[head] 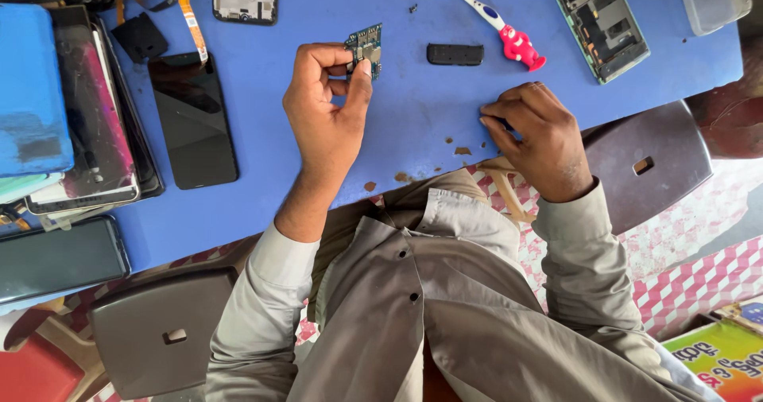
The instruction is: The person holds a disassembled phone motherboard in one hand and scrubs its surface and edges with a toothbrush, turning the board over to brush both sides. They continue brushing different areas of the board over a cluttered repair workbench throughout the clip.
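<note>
From the head camera, a small green circuit board is seen pinched between the thumb and fingertips of the left hand, raised just above the blue counter. The board is held roughly upright in the picture, its long axis running away from the person, and it stands at the tips of the fingers, on their far side. The right hand is rested at the near edge of the counter, well apart from the board, with its fingers curled inward; whether anything small is gripped under them cannot be told. The left hand is thus far the nearer to the board. A small black plastic piece lies between the two hands, farther out, beside a toothbrush with a red handle. An opened phone lies beyond the right hand, and a black phone screen to the left.
</note>
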The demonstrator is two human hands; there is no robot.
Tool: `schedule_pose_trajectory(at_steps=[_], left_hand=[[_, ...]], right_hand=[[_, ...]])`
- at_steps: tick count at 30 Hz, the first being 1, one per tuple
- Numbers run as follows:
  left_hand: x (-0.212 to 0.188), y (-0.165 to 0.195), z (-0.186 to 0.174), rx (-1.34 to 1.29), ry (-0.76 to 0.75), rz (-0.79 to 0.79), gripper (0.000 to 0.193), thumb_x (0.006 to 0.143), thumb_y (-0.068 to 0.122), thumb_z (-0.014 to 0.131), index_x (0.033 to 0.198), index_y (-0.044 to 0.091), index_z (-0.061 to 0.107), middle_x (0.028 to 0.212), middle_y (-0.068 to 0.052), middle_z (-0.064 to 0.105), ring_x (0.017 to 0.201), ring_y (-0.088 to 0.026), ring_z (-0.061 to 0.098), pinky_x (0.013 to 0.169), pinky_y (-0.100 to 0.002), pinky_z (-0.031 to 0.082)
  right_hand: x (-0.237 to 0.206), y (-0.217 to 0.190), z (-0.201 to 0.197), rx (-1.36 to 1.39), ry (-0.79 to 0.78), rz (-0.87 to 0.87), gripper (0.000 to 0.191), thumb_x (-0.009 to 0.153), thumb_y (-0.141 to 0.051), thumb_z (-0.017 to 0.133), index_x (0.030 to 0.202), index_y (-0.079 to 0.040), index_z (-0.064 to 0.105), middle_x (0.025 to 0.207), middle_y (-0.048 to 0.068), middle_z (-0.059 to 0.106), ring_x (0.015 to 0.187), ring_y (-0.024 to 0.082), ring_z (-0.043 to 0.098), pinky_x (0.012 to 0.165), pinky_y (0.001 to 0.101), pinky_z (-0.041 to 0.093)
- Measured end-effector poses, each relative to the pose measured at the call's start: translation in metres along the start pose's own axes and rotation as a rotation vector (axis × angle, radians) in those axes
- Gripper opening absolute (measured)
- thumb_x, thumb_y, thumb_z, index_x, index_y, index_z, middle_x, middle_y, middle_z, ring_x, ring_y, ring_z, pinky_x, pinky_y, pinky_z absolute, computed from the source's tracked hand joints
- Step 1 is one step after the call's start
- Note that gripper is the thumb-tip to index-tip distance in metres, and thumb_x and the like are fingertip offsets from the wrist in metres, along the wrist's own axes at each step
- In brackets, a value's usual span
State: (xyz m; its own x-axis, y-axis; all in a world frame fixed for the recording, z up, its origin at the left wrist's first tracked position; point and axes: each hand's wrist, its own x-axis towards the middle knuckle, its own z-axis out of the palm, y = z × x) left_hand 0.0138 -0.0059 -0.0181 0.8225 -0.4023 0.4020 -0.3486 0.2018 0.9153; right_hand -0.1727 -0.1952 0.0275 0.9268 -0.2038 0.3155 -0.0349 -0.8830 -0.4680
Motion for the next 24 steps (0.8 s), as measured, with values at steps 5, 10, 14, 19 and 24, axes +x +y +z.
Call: schedule_pose_trajectory(at_steps=[5,10,14,19,24], left_hand=[[0.0,0.003,0.001,0.039,0.004,0.025,0.019,0.103,-0.009,0.07,0.11,0.0,0.055,0.109,-0.007,0.065,0.094,-0.011,0.069,0.074,-0.023,0.061],[-0.001,0.007,0.002,0.061,0.004,0.028,0.018,0.103,-0.007,0.07,0.11,0.0,0.056,0.11,-0.007,0.066,0.094,-0.011,0.071,0.074,-0.023,0.062],[0.0,0.013,0.001,0.08,-0.008,0.025,0.017,0.103,-0.006,0.071,0.109,0.0,0.057,0.11,-0.008,0.066,0.092,-0.012,0.072,0.073,-0.022,0.063],[-0.002,0.024,0.0,0.151,-0.014,0.052,0.019,0.103,-0.005,0.073,0.11,0.001,0.058,0.108,-0.009,0.068,0.085,-0.013,0.07,0.07,-0.022,0.059],[-0.006,0.036,-0.004,0.131,-0.036,0.005,0.019,0.103,-0.006,0.073,0.114,0.0,0.058,0.108,-0.011,0.068,0.088,-0.015,0.069,0.074,-0.024,0.059]], right_hand=[[0.004,0.003,0.006,-0.031,0.006,-0.008,0.014,0.088,0.002,0.079,0.099,0.0,0.071,0.101,0.011,0.064,0.091,0.028,0.063,0.079,0.0384,0.053],[0.003,0.011,0.009,0.114,0.025,0.166,0.013,0.092,0.006,0.074,0.103,0.001,0.07,0.102,0.01,0.064,0.079,0.022,0.063,0.071,0.0338,0.052],[0.0,0.012,0.005,0.123,0.003,0.074,0.033,0.084,0.014,0.064,0.112,0.0,0.075,0.106,0.011,0.063,0.084,0.023,0.063,0.074,0.0339,0.052],[-0.011,0.013,0.003,-0.01,0.019,-0.108,0.035,0.073,0.016,0.066,0.101,-0.001,0.077,0.1,0.012,0.063,0.087,0.027,0.061,0.077,0.0369,0.052],[-0.025,0.024,-0.004,0.015,0.072,-0.026,0.03,0.072,0.02,0.058,0.092,0.002,0.072,0.102,0.013,0.068,0.088,0.027,0.065,0.077,0.0369,0.054]])
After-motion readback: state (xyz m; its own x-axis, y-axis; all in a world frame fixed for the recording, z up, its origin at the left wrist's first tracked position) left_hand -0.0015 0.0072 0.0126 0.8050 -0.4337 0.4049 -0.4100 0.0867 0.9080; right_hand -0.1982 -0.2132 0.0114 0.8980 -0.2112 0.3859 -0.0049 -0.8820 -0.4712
